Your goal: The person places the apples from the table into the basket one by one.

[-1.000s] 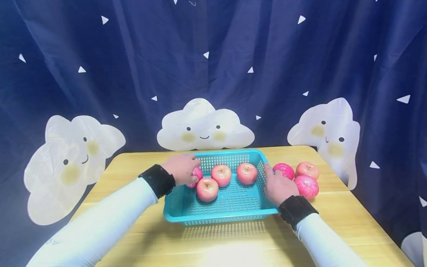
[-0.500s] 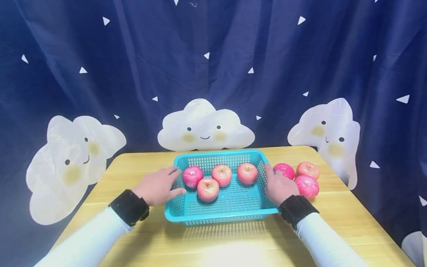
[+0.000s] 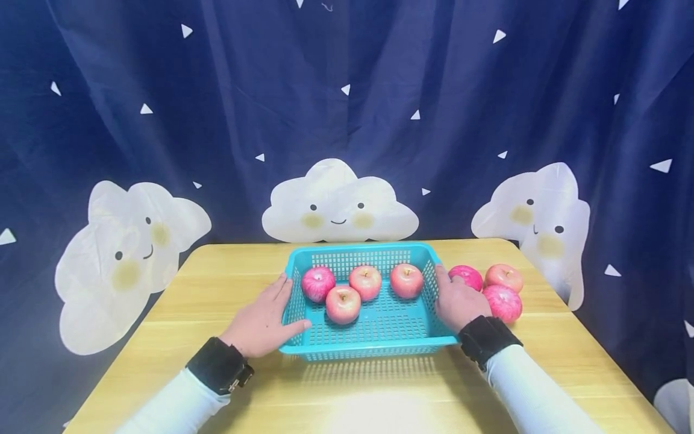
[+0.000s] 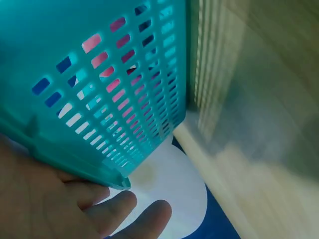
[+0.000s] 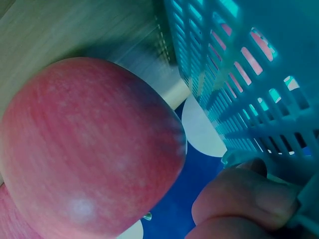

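A turquoise plastic basket with perforated walls sits on the wooden table, holding several apples, among them a deep pink one at the left. My left hand lies at the basket's left rim, fingers stretched along it and thumb pointing over the inside. In the left wrist view, those fingers reach out straight past the rim. On the opposite side, my right hand grips the right rim, its fingers bent round the edge in the right wrist view. Close beside it is a streaked apple.
Three apples stand together on the table right of the basket: a dark pink one, a paler one and a streaked one. A dark blue curtain with white clouds hangs behind the table.
My left hand has let go of the deep pink apple at the basket's left, drawn back leftward, then come onto the left rim. The right hand stays on the right rim.
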Demonstrator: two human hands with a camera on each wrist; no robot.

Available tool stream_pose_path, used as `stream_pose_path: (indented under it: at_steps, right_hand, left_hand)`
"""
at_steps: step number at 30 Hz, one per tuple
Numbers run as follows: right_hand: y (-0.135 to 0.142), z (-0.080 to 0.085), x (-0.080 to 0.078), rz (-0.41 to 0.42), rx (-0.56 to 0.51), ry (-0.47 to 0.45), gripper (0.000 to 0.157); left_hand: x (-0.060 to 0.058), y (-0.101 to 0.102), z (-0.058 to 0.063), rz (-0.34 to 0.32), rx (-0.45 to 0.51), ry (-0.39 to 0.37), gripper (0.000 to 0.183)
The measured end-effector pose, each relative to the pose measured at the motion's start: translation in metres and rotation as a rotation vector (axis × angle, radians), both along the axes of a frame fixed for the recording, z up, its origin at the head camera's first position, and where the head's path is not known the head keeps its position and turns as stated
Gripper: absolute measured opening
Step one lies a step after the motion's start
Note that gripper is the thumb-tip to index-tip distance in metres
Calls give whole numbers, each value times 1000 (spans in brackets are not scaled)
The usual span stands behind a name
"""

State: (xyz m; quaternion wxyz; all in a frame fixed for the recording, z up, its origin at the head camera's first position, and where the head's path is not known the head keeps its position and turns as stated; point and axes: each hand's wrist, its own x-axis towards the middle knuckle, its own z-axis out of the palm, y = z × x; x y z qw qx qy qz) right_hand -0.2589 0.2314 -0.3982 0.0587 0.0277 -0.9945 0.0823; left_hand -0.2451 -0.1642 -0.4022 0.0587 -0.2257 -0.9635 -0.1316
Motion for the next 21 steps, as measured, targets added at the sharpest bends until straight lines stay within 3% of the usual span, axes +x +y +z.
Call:
stream_pose_path:
  at_steps: [9, 16, 21]
  right_hand:
    - [0, -5, -2, 5, 12, 16, 68]
    - [-2, -9, -1, 17, 2, 21, 69]
    - [2, -3, -2, 14, 12, 28, 69]
  left_hand:
    - [-3, 13, -1, 67, 25, -73, 113]
    - [14, 15, -7, 80, 52, -22, 118]
    - [13, 17, -9, 91, 84, -4, 116]
